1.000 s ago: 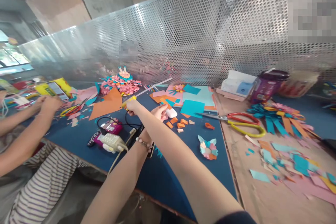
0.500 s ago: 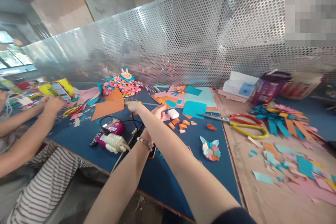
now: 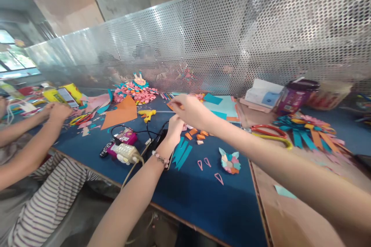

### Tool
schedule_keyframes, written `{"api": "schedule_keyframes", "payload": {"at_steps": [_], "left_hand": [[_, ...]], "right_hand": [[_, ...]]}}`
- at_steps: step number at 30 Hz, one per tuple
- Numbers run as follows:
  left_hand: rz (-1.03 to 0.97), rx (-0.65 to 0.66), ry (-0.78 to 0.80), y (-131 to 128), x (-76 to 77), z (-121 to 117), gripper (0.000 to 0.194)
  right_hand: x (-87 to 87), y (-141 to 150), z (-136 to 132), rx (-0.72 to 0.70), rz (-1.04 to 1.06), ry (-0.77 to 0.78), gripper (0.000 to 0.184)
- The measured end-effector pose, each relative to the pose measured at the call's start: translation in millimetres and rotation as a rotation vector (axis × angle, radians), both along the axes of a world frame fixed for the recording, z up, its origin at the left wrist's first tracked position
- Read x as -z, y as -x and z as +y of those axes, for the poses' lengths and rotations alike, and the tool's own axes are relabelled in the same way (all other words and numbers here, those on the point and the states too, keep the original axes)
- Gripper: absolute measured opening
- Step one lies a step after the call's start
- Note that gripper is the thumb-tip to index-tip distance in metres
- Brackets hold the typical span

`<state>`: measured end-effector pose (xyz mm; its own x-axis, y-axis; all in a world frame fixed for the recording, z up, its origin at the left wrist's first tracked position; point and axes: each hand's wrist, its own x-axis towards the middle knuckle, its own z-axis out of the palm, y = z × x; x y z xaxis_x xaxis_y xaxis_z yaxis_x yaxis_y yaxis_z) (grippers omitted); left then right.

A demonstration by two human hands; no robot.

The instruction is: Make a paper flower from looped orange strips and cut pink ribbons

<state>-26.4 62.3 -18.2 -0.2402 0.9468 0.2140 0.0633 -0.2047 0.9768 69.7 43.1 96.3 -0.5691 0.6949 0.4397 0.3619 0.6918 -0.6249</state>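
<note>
My left hand (image 3: 175, 128), with a beaded bracelet at its wrist, is closed over the table's middle. A bit of pink shows at its fingertips, but I cannot make out what it grips. Just above it, my right hand (image 3: 189, 111) has its fingers bent together, and whatever they pinch is hidden. To the left lies a yellow glue gun (image 3: 147, 115), apart from both hands. Small orange paper loops (image 3: 200, 137) lie right of my left hand. Teal paper strips (image 3: 182, 152) are below it, near pink triangular hair clips (image 3: 218, 178) and a round paper piece with pointed ears (image 3: 230, 161).
A purple power strip (image 3: 128, 137) with plugs and cables sits at left. Scissors with red and yellow handles (image 3: 271, 131) lie under my right forearm. A pink paper flower heap (image 3: 135, 92) stands by the perforated metal screen (image 3: 208, 38). Another person's hands (image 3: 59, 111) work at left.
My right hand has moved right, from the glue gun to above my left hand. The glue gun now lies uncovered. The teal strips and hair clips have come into fuller view.
</note>
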Motion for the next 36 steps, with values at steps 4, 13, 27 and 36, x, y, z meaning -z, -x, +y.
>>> {"api": "schedule_keyframes", "payload": {"at_steps": [4,13,27,36], "left_hand": [[-0.025,0.138,0.018,-9.7,-11.7,-18.8,0.024],[0.093,0.288,0.074,-20.6,-17.8,-41.9,0.024],[0.162,0.428,0.153,-30.1,-9.1,-43.5,0.028],[0.155,0.426,0.15,-29.4,-11.0,-43.8,0.028]], "right_hand": [[31.0,-74.2,-12.7,0.213,0.002,-0.395,0.024],[93.5,-142.0,-42.1,0.399,0.045,-0.18,0.021],[119.8,-143.6,-81.4,0.325,0.073,-0.162,0.014],[117.2,-141.5,-91.1,0.265,0.077,-0.186,0.011]]}}
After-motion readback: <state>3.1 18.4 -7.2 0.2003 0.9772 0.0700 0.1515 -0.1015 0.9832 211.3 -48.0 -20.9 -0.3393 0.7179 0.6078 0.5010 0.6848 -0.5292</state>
